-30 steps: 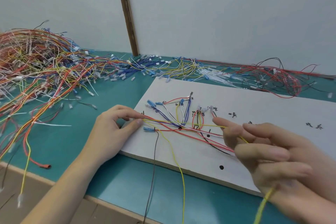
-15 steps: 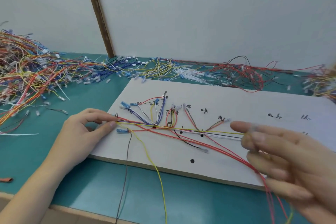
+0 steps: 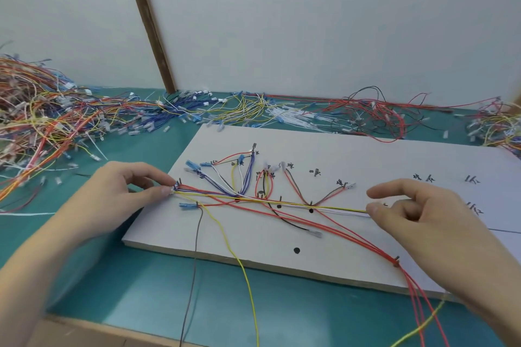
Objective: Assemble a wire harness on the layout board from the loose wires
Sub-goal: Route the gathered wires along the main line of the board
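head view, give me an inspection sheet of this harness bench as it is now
surface: teal bench top with a wood front edge.
job's things: white board lying flat, hand-marked, with pegs; red, yellow, blue and white wires routed across it.
clutter: big loose wire pile at left, more strewn along the back wall.
grips: left hand pinches the wire ends at the board's left peg; right hand pinches the yellow and white wires farther right.
cables: yellow, grey and red wires hang over the board's front edge.
surroundings: plain white wall, brown vertical strip.

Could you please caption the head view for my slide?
Left hand and right hand stretch wires across the layout board.
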Available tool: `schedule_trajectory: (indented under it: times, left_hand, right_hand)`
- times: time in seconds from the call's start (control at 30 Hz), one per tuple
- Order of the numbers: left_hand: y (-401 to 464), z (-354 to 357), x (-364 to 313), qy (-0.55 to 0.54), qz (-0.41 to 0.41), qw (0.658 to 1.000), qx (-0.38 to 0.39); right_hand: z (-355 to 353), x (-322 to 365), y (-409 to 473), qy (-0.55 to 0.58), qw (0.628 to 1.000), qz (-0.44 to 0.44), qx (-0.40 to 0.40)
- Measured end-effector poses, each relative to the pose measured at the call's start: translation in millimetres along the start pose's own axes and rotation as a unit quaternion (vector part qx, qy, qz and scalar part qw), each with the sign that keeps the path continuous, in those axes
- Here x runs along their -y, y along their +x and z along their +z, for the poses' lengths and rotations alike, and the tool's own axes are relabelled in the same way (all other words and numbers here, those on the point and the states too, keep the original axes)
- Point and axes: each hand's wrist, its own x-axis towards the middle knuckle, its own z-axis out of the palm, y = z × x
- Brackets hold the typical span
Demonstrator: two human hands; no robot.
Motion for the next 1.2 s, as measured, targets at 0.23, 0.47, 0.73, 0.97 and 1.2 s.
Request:
schedule_trajectory:
  times: [0.23,0.47,0.73,0.97,1.2]
  left_hand:
    - [6,-3,-8,0.0,-0.026,0.999,0.028]
    - [10,-6,-16,0.011,-0.043,0.998,0.043]
    - [22,-17,-41,0.112,-0.022,0.988,0.103]
    - [36,1,-89,0.099,0.085,0.984,0.12]
    - [46,84,-143,0.054,0.233,0.947,0.216]
  right_hand:
    - [0,-9,9,-0.087,0.996,-0.025,0.02]
    - [-4,-11,14,-0.08,0.995,-0.012,0.055]
    - [-1,-9,20,-0.092,0.994,0.029,0.042]
    - [4,-8,26,-0.148,0.989,0.019,0.02]
    - [7,-9,38,-0.202,0.979,0.012,0.026]
